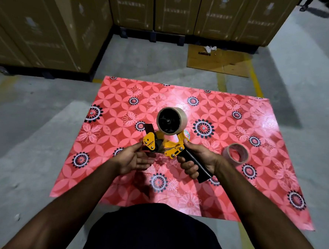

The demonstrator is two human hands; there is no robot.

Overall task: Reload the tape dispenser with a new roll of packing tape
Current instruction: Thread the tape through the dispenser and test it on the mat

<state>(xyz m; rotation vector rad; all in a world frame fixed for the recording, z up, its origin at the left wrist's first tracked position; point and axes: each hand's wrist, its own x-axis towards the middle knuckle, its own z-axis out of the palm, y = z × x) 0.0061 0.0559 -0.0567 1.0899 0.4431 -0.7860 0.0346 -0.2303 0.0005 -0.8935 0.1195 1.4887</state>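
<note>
A yellow tape dispenser (168,143) with a black handle is held above the red flowered mat (256,118). A brown tape roll (176,121) sits on its black hub. My right hand (198,161) grips the black handle. My left hand (136,158) is at the dispenser's front end, fingers apart, thumb and fingertips touching the part below the yellow flap; whether it pinches a tape end is unclear. A second, thin roll or core (235,152) lies on the mat to the right of my right hand.
Stacked cardboard boxes (40,30) on pallets stand at the left and back. A flat cardboard sheet (217,60) lies on the concrete floor beyond the mat. Yellow floor lines run on the right. My dark-clothed knee (153,231) is at the bottom.
</note>
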